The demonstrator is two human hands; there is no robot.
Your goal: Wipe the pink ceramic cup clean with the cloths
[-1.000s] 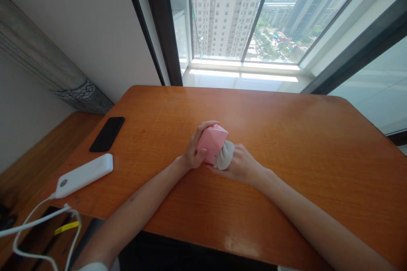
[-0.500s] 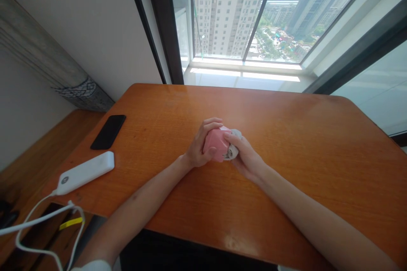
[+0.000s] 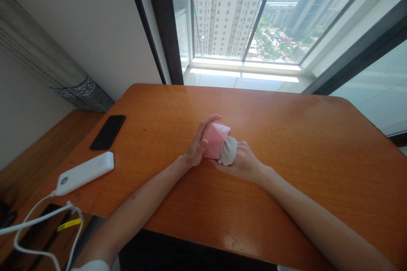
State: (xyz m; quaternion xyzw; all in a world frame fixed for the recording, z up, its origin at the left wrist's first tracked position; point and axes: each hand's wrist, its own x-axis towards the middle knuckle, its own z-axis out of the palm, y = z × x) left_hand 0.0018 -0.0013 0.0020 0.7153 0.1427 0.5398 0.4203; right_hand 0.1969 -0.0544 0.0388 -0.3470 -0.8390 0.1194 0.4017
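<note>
At the middle of the orange wooden table [image 3: 286, 135], my left hand [image 3: 197, 144] is wrapped round a pink faceted object [image 3: 214, 140] and holds it just above the tabletop. My right hand [image 3: 243, 161] is closed on a bunched grey-white cloth [image 3: 228, 151]. The cloth is pressed against the pink object's right side. Part of the pink object's underside is hidden by my fingers.
A black phone [image 3: 107, 131] lies flat near the table's left edge. A white power bank [image 3: 84, 172] lies closer to me, with a white cable [image 3: 38, 220] hanging off the front left corner. Behind the table is a large window [image 3: 254, 21].
My right hand slid the cloth from over the top of the pink object down to its right side. My left hand turned the object so a flat facet faces up.
</note>
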